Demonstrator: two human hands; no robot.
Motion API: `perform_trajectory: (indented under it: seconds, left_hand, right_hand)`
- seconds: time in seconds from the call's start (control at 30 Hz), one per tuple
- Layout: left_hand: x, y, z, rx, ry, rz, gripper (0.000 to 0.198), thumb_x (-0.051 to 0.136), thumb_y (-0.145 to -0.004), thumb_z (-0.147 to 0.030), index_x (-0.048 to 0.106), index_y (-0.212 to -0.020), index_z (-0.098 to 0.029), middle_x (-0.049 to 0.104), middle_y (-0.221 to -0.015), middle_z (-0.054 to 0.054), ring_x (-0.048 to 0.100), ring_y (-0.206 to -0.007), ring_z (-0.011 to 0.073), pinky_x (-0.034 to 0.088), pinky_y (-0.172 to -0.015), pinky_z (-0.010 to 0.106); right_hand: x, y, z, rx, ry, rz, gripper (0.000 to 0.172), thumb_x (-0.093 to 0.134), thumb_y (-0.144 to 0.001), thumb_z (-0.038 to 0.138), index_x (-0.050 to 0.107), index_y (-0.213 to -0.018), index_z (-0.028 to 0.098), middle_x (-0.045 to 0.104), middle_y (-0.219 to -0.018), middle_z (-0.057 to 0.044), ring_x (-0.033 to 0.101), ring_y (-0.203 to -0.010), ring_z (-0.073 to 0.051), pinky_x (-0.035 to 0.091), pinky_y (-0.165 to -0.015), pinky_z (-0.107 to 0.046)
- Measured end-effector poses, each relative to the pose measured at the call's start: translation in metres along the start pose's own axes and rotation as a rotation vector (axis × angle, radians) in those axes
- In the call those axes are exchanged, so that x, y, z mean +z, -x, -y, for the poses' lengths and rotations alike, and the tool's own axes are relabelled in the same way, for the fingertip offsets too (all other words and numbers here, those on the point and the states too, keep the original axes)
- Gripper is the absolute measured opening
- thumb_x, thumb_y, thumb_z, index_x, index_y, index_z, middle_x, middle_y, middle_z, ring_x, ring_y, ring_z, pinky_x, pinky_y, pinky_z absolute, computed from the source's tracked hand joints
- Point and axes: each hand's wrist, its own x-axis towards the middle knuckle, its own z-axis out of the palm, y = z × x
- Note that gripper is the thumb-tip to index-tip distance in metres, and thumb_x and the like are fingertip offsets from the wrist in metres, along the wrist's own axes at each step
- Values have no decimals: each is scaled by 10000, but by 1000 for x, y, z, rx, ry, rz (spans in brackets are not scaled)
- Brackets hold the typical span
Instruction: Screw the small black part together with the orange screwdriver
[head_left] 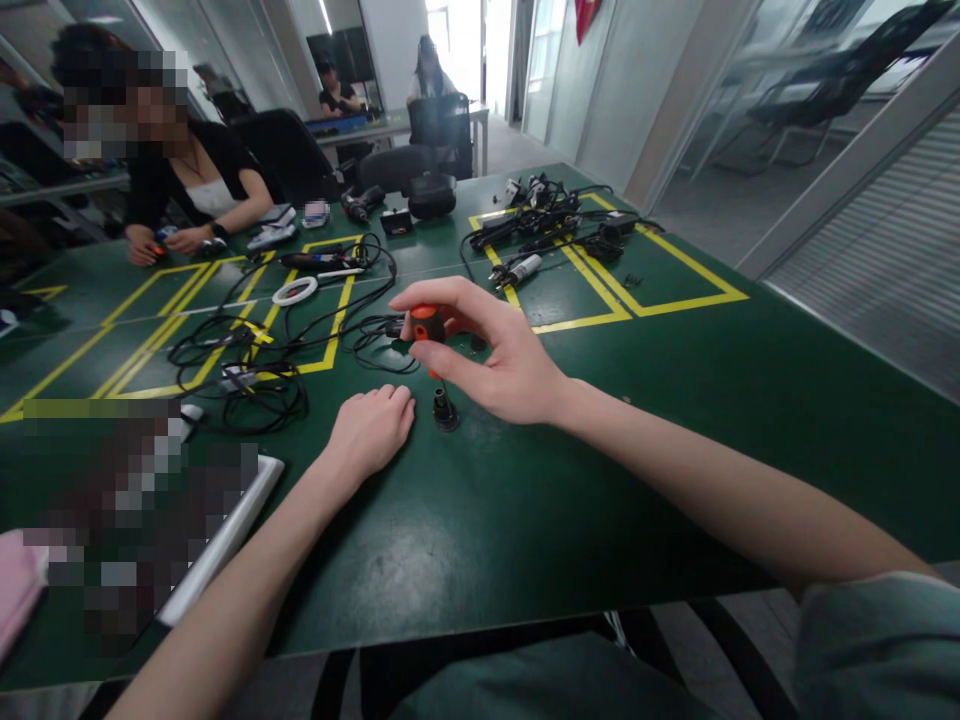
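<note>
My right hand [499, 350] grips a short screwdriver [426, 328] by its orange and black handle, thumb on the near side and fingers on the far side. The shaft points down to a small black round part [444, 412] standing on the green table; whether the tip touches it I cannot tell. Just left of that part, my left hand [373, 428] rests on the tabletop with its fingers curled together and the knuckles up. The inside of this hand is hidden, so anything in it cannot be seen.
Black cables [255, 370] lie in loops on the left, beside a white ring [295, 291]. More cables and plugs [547, 220] pile up at the back right. A power drill [361, 204] and a black case [433, 196] stand farther back. Across the table sits a person [199, 185].
</note>
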Motion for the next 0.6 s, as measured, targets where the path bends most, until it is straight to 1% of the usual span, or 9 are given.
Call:
perform_trajectory:
  seconds: [0.1, 0.2, 0.33, 0.43, 0.5, 0.6]
  left_hand:
    - [-5, 0, -3, -56, 5, 30, 344, 398, -1101, -252, 726, -1096, -148, 788, -1080, 169, 786, -967, 328, 551, -776, 371]
    - [-7, 1, -2, -83, 11, 23, 337, 422, -1090, -252, 741, -1055, -152, 794, -1054, 156, 787, -998, 335, 539, -747, 357]
    - [-8, 3, 4, -103, 27, -47, 342, 455, -1085, -270, 758, -975, -157, 802, -1014, 147, 790, -995, 331, 532, -723, 343]
    - [-6, 3, 11, -120, 66, -123, 366, 471, -1076, -277, 778, -916, -160, 818, -986, 149, 799, -978, 341, 552, -748, 357]
    - [-3, 3, 16, -133, 96, -172, 354, 476, -1060, -251, 803, -961, -158, 833, -1010, 152, 805, -992, 351, 570, -777, 374]
    - [5, 1, 21, -138, 147, -243, 364, 475, -1026, -191, 824, -1126, -160, 845, -1108, 154, 812, -1029, 343, 599, -823, 385]
  right_hand:
    - [1, 0, -1, -2, -3, -6, 264, 655, -1020, 171, 678, -1283, 156, 776, -1266, -60, 728, -1058, -141, 593, -853, -289]
    - [0, 0, -2, 2, -4, -7, 262, 646, -1022, 181, 677, -1282, 161, 776, -1283, -62, 730, -1071, -148, 598, -854, -297]
    - [0, 0, -1, 13, -5, -3, 262, 631, -1028, 190, 677, -1285, 170, 777, -1290, -61, 733, -1071, -153, 600, -852, -309]
    - [0, 0, 0, 4, -11, 1, 269, 631, -1029, 180, 673, -1293, 151, 771, -1304, -73, 731, -1079, -149, 591, -849, -302]
    - [0, 0, 0, 3, -12, 4, 271, 634, -1029, 175, 670, -1296, 149, 768, -1314, -74, 730, -1087, -147, 589, -849, -297]
    - [0, 0, 0, 2, -4, 10, 270, 632, -1032, 174, 666, -1299, 158, 764, -1324, -66, 731, -1099, -148, 593, -853, -295]
